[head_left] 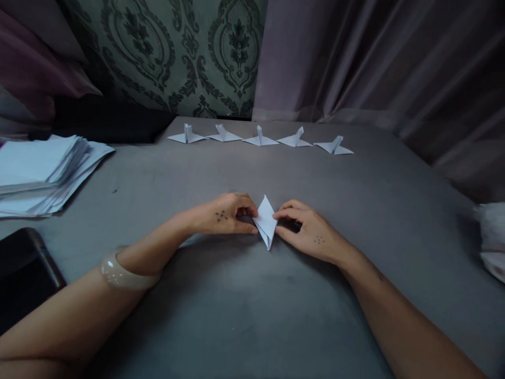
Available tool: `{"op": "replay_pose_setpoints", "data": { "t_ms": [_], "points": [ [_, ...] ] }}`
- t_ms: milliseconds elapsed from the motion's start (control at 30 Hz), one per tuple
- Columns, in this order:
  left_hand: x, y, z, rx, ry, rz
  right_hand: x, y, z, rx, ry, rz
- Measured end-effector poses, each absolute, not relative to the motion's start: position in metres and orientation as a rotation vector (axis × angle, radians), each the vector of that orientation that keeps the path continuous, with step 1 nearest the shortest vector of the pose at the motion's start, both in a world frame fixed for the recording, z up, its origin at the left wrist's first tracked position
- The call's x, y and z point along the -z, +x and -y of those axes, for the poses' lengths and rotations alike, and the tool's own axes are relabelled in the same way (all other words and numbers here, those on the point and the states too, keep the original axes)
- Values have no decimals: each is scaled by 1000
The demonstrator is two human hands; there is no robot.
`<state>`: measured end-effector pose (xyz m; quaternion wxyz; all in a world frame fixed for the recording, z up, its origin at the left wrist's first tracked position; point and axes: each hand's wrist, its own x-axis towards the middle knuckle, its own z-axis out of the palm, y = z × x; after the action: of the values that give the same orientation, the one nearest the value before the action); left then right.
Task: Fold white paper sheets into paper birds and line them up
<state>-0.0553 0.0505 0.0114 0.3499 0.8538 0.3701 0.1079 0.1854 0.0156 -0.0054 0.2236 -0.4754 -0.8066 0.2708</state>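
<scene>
A white sheet of paper folded into a diamond, the folded paper (265,220), is held upright between both hands over the middle of the grey table (236,305). My left hand (231,213) pinches its left corner between thumb and fingers. On the opposite corner, the thumb and fingertips of my right hand (310,229) close in the same way. The lower tip of the paper points towards me, and a fold opening shows along its lower left edge. Fingertips behind the paper are partly hidden.
Several folded paper birds (260,138) stand in a row along the far side. A stack of white paper (35,168) lies at the left, with a black device (27,273) nearer me. Black cloth (110,121) lies at the back left; a whitish bundle (493,237) sits at the right edge.
</scene>
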Motion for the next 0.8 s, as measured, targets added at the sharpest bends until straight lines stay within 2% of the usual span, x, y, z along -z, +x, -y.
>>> {"op": "replay_pose_setpoints", "data": {
  "t_ms": [267,800],
  "points": [
    [-17,-52,-49,-267,2233,-978,12,180,-21,-801,-1391,2075],
    [7,-45,-50,-457,2215,-1156,15,173,-29,-816,-1492,1968]
  ]
}}
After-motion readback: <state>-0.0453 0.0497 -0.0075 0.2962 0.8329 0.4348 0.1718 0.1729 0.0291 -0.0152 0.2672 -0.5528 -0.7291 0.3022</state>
